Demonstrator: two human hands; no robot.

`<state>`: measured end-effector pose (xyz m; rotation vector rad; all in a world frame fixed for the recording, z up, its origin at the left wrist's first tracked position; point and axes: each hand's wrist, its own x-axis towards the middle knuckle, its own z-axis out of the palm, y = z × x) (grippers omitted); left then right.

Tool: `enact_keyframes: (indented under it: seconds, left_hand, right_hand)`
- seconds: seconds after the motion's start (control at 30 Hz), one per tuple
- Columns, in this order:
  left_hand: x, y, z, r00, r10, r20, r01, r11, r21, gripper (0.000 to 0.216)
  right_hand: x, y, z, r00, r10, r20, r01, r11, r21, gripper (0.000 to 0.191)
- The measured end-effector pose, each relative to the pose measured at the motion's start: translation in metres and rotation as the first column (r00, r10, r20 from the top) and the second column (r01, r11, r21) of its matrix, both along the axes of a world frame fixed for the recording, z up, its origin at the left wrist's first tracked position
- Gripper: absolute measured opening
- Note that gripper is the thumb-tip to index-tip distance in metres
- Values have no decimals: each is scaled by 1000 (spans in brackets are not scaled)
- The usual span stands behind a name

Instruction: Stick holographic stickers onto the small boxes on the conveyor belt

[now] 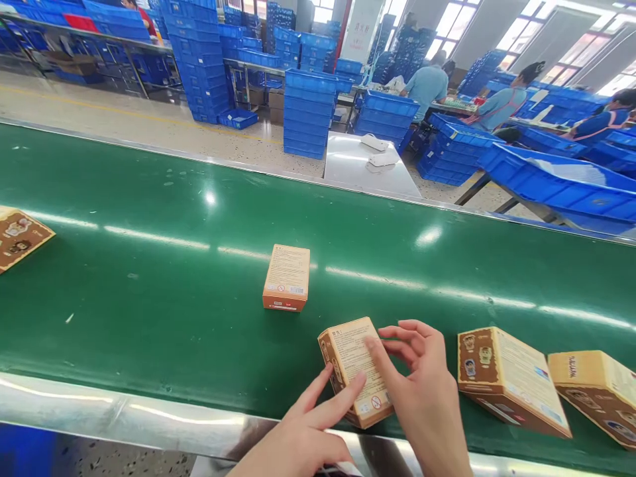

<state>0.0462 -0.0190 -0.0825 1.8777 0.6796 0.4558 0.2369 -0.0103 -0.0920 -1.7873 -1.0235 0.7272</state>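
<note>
**Left hand (pixel 311 430) and right hand (pixel 424 387) both on one printed carton (pixel 350 344), near edge of the green conveyor belt (pixel 124 324)**

Clock is from that printed carton, 12 = away from wearer. Right hand: closed around the carton's right edge, thumb flat on the cream text face, fingers bent at the far right side. Left hand: two fingers extended, one at the brown side, one over the text face; can't tell if it grips or just steadies. Carton sits skewed beside the metal rail (pixel 169 417); can't tell if its base is on the belt.

Lone carton (pixel 288 275) at 10–11, just apart, text face up. At 3: brown-sided carton (pixel 481 358), then end carton (pixel 581 368) past it; contact between those two unclear. Cut-off carton (pixel 22 235) at 9–10, well apart.

Beyond belt: blue crate stack (pixel 308 116) at 11–12, steel counter (pixel 352 165) at 12, co-workers (pixel 428 85) around 1–2.
</note>
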Motion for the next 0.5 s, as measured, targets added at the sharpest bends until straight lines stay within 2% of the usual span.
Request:
enact_keyframes:
  seconds: [0.07, 0.2, 0.23, 0.3, 0.37, 0.4, 0.43, 0.5]
  left_hand:
    - [2, 2, -4, 1000, -16, 11, 16, 1000, -2, 23]
    - [-5, 3, -6, 1000, -14, -1, 14, 995, -101, 18]
    - [-10, 2, -4, 999, 26, -39, -32, 989, -147, 19]
    - [-18, -2, 2, 969, 166, -185, -202, 960, -192, 24]
    - [-25, -7, 10, 888, 328, -323, -390, 908, -150, 30]
    - [-27, -8, 13, 855, 385, -348, -451, 882, -133, 33]
    - [-28, -9, 15, 839, 423, -342, -490, 860, -141, 35]
    - [-28, -9, 16, 847, 454, -277, -515, 830, -215, 37]
  right_hand:
    - [12, 8, -6, 1000, 19, -24, -18, 1000, 23, 52]
    - [36, 17, -10, 996, 89, 11, -89, 996, -3, 47]
    - [39, 16, -6, 994, 94, 61, -93, 996, -7, 44]
    - [39, 11, 6, 972, 122, 199, -127, 992, 13, 36]
    - [29, 4, 22, 922, 208, 327, -245, 966, 77, 27]
    - [21, 1, 29, 881, 285, 378, -351, 929, 119, 22]
    - [12, -1, 35, 821, 367, 436, -474, 866, 163, 17]
    - [-6, -4, 42, 679, 465, 568, -672, 705, 227, 12]
